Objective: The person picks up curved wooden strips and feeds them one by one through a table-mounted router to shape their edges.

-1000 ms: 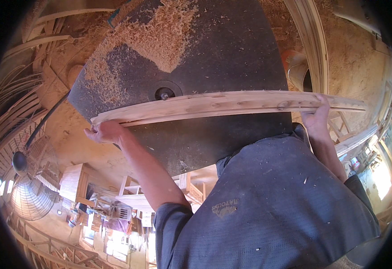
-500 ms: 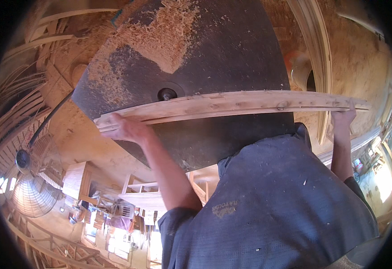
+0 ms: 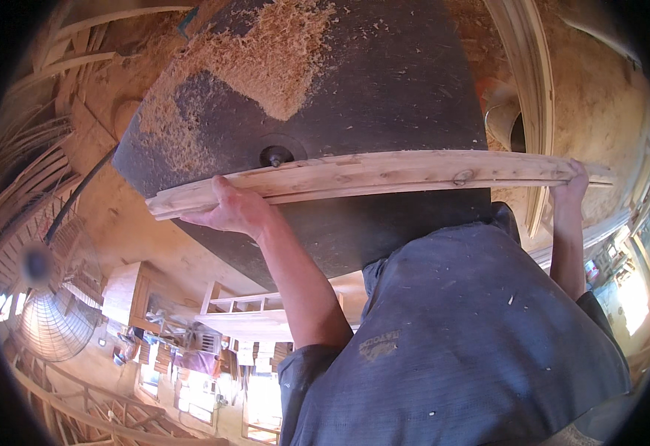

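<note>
A long pale wooden board (image 3: pixel 384 171) with a grooved near edge lies across the dark machine table (image 3: pixel 399 82), both its ends reaching past the table. My left hand (image 3: pixel 242 211) grips the board a little in from its left end, thumb on top and fingers at the near edge. Near the right end, my right hand (image 3: pixel 572 186) is closed round the board, some of its fingers hidden. Just beyond the board's far edge, left of the middle, a dark round cutter spindle (image 3: pixel 274 156) rises from the table, close to the wood or touching it.
Wood shavings (image 3: pixel 280 63) are heaped on the far left part of the table. Long timber strips (image 3: pixel 529 89) stand beyond its right side. A caged fan (image 3: pixel 56 323) is at the left, with a wooden cabinet (image 3: pixel 126 293) near it. Stacked strips (image 3: pixel 31 175) lie farther left.
My left hand has shifted right along the board, away from its left end. The board's left end now sits slightly farther left. My right hand keeps its place near the right end.
</note>
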A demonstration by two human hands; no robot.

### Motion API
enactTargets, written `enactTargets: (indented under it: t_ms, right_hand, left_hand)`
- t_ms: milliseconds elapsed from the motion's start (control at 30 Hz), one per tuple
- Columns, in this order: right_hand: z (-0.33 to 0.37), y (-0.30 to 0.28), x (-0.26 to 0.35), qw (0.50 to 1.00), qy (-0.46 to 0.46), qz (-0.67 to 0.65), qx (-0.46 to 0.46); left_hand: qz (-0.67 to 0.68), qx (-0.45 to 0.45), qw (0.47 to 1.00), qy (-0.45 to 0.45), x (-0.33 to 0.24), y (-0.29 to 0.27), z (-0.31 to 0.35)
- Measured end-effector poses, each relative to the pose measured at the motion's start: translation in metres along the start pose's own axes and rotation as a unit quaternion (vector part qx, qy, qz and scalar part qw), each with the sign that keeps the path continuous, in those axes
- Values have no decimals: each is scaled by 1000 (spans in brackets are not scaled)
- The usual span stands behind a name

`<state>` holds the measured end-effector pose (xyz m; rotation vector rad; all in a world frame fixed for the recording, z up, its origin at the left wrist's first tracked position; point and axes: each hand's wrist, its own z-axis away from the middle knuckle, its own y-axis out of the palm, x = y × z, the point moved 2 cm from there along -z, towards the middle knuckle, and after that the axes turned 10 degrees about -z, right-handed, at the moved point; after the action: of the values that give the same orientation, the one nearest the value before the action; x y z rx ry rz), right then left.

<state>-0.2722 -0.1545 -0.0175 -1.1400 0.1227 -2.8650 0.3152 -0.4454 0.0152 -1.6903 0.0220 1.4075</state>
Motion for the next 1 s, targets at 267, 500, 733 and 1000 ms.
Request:
enactTargets:
  t_ms: [267,500,733,1000]
  right_hand:
    - [1,1,-7,1000,0,2,-10]
    - [-3,-6,-9,1000,4,14,-18]
    - [10,-1,-14,1000,-2,19,-8]
    - [19,6,-18,1000,-5,16,9]
  left_hand:
    - [-31,10,998,58,10,-8,-24]
    - [-24,-1,1000,-2,5,-7,-26]
    - [-11,-7,999,-31,-6,-6,-25]
    - [22,7,997,69,10,-11,-45]
